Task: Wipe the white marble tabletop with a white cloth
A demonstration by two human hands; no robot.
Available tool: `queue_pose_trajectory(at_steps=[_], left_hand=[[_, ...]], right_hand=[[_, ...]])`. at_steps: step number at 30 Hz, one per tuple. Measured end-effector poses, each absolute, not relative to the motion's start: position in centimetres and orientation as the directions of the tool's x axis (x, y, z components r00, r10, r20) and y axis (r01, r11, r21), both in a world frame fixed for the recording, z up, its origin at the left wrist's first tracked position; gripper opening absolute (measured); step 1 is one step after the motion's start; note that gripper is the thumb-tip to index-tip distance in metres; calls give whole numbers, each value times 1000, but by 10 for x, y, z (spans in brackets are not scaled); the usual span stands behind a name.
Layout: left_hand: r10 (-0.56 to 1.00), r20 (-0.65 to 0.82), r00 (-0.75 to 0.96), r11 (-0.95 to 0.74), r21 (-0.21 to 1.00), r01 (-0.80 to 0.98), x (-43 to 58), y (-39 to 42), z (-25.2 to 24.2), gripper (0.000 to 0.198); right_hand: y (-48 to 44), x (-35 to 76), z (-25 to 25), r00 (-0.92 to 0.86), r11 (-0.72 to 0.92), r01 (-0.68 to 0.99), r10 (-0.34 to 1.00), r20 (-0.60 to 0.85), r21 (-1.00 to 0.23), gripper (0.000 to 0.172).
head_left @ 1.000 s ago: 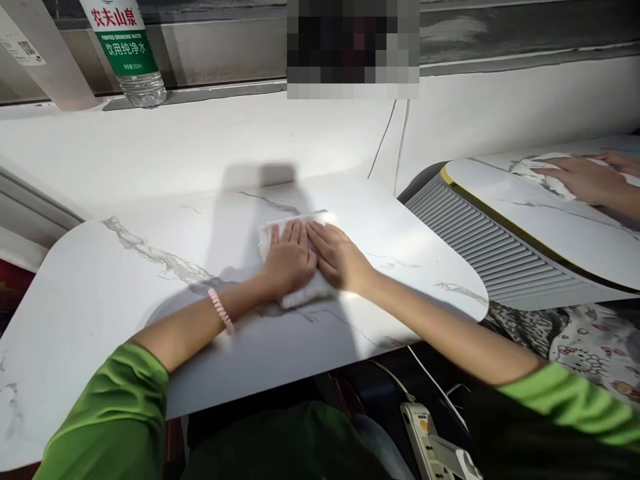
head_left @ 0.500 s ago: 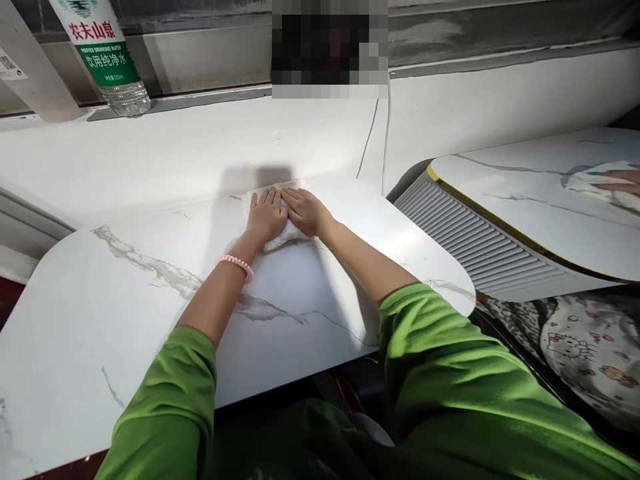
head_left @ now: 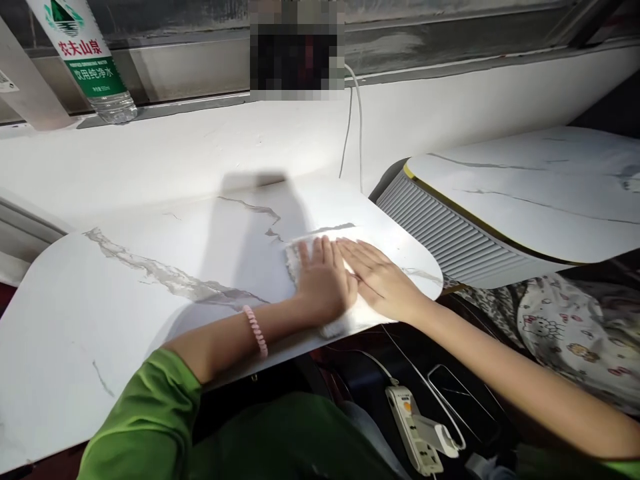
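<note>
A white cloth [head_left: 345,319] lies on the white marble-patterned table [head_left: 150,293], near its front right edge. My left hand [head_left: 323,283] presses flat on the cloth with fingers stretched out. My right hand [head_left: 380,277] lies flat beside it, fingers extended, also on the cloth. A pink coiled band [head_left: 255,330] circles my left wrist. Both sleeves are green.
A water bottle [head_left: 87,60] with a green label stands on the window ledge at the far left. A second marble table [head_left: 530,193] with a ribbed grey edge sits to the right. A power strip [head_left: 417,437] and cables lie on the floor below. White cables [head_left: 353,127] hang from the ledge.
Both hands slid the cloth from the table's far edge back toward me and to the right. The other person's hand and cloth on the right table are out of view now.
</note>
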State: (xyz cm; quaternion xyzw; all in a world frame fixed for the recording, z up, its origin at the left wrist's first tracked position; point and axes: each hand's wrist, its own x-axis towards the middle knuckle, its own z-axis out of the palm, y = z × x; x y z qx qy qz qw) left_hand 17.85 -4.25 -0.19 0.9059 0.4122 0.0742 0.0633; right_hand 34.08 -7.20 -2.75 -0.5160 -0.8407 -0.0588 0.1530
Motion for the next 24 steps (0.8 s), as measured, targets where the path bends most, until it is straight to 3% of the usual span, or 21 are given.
queue_pose_trajectory(at_steps=[8, 24], left_hand=[[732, 99, 674, -681, 158, 715, 244, -36, -5, 62], [815, 95, 572, -578, 200, 791, 249, 137, -5, 59]], right_hand=[[-72, 410, -32, -366, 392, 919, 892, 266, -49, 65], [122, 407, -25, -345, 372, 924, 910, 229, -89, 58]])
